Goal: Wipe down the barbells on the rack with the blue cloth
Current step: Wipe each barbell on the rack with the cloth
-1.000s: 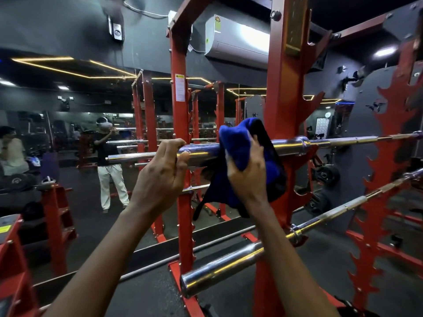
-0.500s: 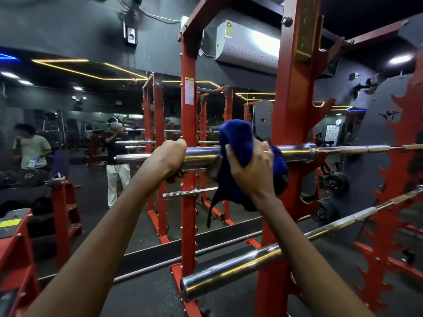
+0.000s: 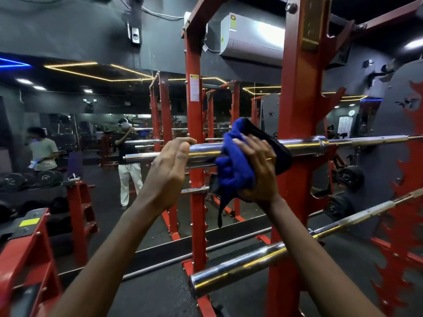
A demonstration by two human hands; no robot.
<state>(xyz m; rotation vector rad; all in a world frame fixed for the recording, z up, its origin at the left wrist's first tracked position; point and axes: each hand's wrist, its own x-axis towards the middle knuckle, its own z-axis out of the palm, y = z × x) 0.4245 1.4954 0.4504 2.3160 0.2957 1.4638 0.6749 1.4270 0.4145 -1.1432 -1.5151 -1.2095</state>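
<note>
A chrome upper barbell [image 3: 304,145] lies across the red rack [image 3: 295,110] at chest height. My right hand [image 3: 256,170] holds the blue cloth [image 3: 233,156] wrapped over the barbell's sleeve, just left of the red upright. My left hand [image 3: 169,168] grips the same sleeve a little farther left, fingers hooked over the top. A second, lower barbell [image 3: 238,268] rests on the rack below, its thick sleeve end pointing toward me.
A wall mirror [image 3: 91,138] behind the rack reflects the gym, a person in white trousers and another person at the left. Red benches [image 3: 27,248] stand at lower left. Weight plates [image 3: 348,177] hang on the right. Dark rubber floor lies below.
My left hand has loosened from a full fist to fingers hooked over the sleeve. My right hand with the cloth has shifted slightly right along the bar. The camera moved closer.
</note>
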